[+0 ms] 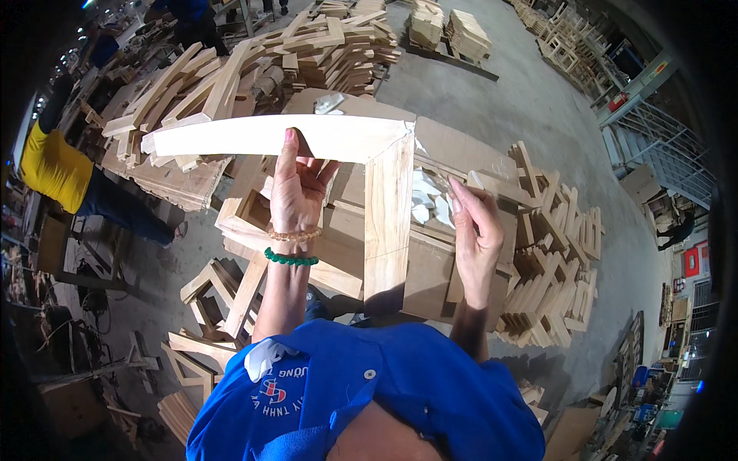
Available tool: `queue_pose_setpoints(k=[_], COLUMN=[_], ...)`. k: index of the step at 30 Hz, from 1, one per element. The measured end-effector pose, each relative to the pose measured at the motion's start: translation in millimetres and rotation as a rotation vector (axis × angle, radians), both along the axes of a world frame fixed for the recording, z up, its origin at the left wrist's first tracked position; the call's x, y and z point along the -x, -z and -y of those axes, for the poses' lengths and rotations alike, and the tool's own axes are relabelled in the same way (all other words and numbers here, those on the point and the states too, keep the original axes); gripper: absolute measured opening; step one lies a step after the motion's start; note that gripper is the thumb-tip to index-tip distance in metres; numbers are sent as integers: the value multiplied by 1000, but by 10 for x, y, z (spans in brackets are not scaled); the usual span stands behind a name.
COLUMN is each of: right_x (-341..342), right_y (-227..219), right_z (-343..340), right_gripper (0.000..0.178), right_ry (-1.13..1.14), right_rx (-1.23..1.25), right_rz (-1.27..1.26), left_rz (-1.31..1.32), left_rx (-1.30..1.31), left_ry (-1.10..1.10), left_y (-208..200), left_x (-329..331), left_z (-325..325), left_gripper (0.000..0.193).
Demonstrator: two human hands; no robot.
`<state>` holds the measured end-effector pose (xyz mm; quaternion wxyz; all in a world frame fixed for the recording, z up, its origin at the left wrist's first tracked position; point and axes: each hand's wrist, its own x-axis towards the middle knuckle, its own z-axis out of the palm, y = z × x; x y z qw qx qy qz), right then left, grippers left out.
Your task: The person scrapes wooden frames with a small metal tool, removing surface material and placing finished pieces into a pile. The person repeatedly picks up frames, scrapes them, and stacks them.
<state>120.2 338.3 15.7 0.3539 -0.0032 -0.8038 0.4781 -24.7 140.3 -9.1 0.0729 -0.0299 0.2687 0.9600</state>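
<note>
My left hand (298, 188) is closed on an L-shaped wooden frame piece (269, 138), thumb on its face and fingers behind its lower edge. The piece has a long, slightly curved arm lying crosswise and a straight leg (387, 223) running down toward me. Whitish smears show around the corner joint between them. To the right of that joint, my right hand (478, 227) is pinched, thumb against fingers. A thin dark line runs from its fingertips toward the corner; what they hold is too slim to name. White patches or scraps (430, 200) lie on the cardboard (438, 265) beneath.
Stacked wooden parts stand at the far left (223, 84) and to the right (550, 261). More angled frame pieces (223, 292) lie at the lower left. A person in a yellow top (58, 169) is at the left. Pallets of wood (450, 34) stand on the floor beyond.
</note>
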Motion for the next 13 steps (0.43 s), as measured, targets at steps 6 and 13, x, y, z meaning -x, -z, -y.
queue_pose_setpoints(k=[6,13], right_x=[117,157], right_y=[-9,125], right_z=[-15,98], right_gripper=[36,39], right_ry=[145,205], right_rx=[-192,-327], right_rz=[-39,46], left_rz=[24,15], left_rx=[50,10], left_ry=[-14,-14], left_y=[75,173], left_x=[-7,28], left_z=[-116,-116], left_gripper=[20,20])
